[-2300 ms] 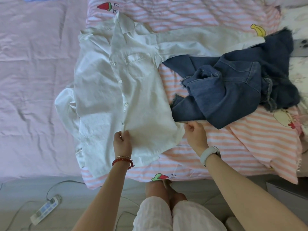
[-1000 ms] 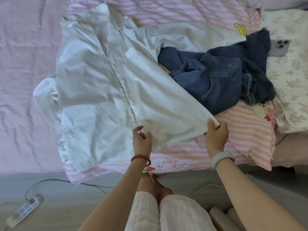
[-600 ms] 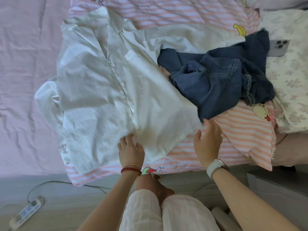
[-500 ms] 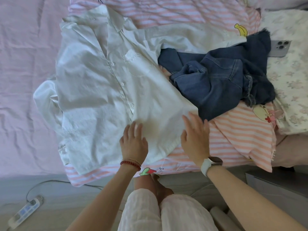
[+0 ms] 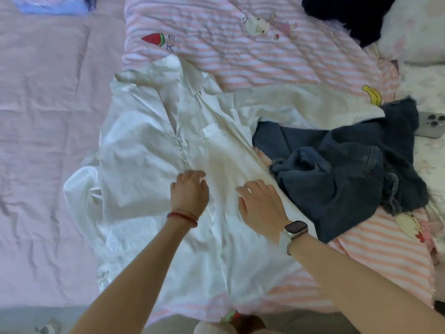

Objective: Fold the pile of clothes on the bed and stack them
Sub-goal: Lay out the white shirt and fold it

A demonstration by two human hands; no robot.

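Both hands have slid up from the hem to mid-front of the white shirt (image 5: 149,150), which lies spread near the bed's front edge. Left hand (image 5: 189,191) rests loosely curled by the placket, right hand (image 5: 261,206) presses flat; neither grip holds cloth. Thin, floppy, creasy stuff, so I'd pinch shoulders or side seams. Denim piece (image 5: 342,169) overlaps its right sleeve.

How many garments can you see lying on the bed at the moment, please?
2: a white shirt spread out under both hands, and a dark denim garment crumpled to its right, overlapping the shirt's sleeve. Dark fabric at the top edge may be another.
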